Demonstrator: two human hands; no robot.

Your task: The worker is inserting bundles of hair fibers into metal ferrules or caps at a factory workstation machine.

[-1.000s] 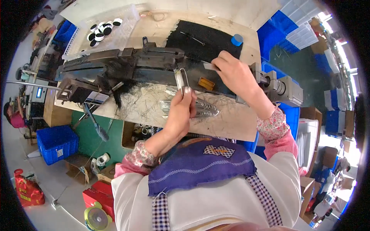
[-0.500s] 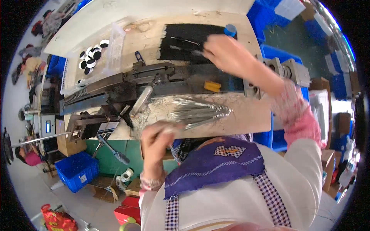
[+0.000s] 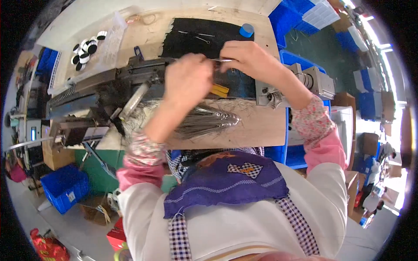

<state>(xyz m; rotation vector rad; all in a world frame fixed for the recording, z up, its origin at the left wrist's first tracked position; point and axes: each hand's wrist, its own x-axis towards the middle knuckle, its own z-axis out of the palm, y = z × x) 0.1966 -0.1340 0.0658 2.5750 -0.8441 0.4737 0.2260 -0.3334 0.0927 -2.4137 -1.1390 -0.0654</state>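
Note:
My right hand (image 3: 249, 60) pinches a thin silvery metal piece (image 3: 224, 60) above the dark machine bed (image 3: 241, 82). Close to its left, my left hand (image 3: 188, 80) is curled with its fingers toward that piece; motion blur hides what it grips, if anything. Below my left wrist a fanned bundle of thin metal wires (image 3: 213, 122) lies on the wooden bench. A yellow block (image 3: 219, 90) rests on the machine bed beside my left hand. Beyond the hands, a black cloth (image 3: 180, 45) carries a slim metal tool (image 3: 196, 34) and a small looped wire piece (image 3: 203, 40).
A blue round cap (image 3: 246, 30) sits at the cloth's right corner. A clear tray (image 3: 114, 32) with several black-and-white round pieces stands at the far left. The metal machine head (image 3: 311, 81) is at right, a lever handle (image 3: 135, 101) at left. Blue bins (image 3: 65, 189) surround the bench.
My left hand has risen from the bench's front edge to beside the right hand. The right hand has come off the cloth, toward the machine bed, with a thin metal piece. The view has shifted slightly.

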